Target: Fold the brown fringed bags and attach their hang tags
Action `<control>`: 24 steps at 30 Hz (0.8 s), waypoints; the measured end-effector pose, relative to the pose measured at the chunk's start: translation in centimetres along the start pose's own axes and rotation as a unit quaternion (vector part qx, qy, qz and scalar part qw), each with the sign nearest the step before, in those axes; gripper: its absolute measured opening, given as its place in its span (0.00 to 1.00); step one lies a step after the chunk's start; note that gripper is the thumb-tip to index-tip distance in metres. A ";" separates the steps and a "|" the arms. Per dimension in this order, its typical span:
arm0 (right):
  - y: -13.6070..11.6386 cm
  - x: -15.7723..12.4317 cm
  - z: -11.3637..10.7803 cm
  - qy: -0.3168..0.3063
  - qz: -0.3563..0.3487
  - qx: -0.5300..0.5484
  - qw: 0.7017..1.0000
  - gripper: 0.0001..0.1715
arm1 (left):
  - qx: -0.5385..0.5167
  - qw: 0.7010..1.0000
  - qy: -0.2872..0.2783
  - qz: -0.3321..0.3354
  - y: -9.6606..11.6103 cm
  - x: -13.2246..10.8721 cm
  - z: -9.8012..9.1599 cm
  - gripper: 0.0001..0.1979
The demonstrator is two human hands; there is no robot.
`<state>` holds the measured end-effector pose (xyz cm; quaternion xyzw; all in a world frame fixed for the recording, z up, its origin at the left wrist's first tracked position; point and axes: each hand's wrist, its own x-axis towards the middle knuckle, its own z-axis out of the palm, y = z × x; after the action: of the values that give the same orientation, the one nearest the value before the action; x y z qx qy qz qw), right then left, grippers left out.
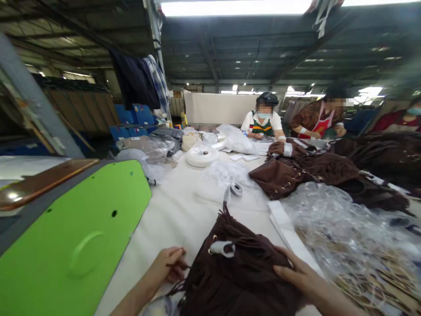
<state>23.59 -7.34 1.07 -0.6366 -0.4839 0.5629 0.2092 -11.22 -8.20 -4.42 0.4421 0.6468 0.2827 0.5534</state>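
A brown suede fringed bag (237, 267) lies on the white table (177, 210) right in front of me. My left hand (169, 264) is at the bag's left edge, fingers pinched on a thin brown drawstring cord. My right hand (302, 276) rests flat on the bag's right side, fingers stretched out. A white tape piece (222, 248) wraps the bag's eyelet area near its top. A small roll of white tape (235, 189) lies on the table beyond the bag.
A green machine cover (75, 237) fills the left. More brown fringed bags (315, 175) are piled at right, with clear plastic bags (345, 228) in front of them. Large white tape rolls (201, 156) sit further back. Three seated people (263, 123) work at the far end.
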 end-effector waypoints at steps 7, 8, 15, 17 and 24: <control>-0.4 -2.4 2.3 0.140 -0.206 -0.351 0.902 0.37 | 0.096 0.986 0.032 0.132 0.2 -3.3 1.1 0.30; -1.0 -2.3 2.3 0.125 -0.221 -0.367 0.895 0.36 | 0.107 0.983 0.029 0.145 0.1 -3.2 2.2 0.28; -1.8 -2.1 4.6 0.027 -0.183 -0.485 0.855 0.22 | 0.199 0.970 0.047 0.132 0.5 -0.7 6.5 0.08; -0.8 -2.2 6.0 0.016 -0.152 -0.470 0.869 0.18 | 0.234 0.963 0.041 0.128 2.5 0.8 5.4 0.06; 3.3 -0.4 7.9 -0.006 -0.123 -0.152 0.981 0.19 | 0.393 0.895 0.084 0.191 8.0 2.8 2.7 0.21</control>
<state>17.64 -11.34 -3.60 -0.5931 -0.6396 0.4566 0.1750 -6.53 -2.45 0.49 0.7132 0.6524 0.1419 0.2133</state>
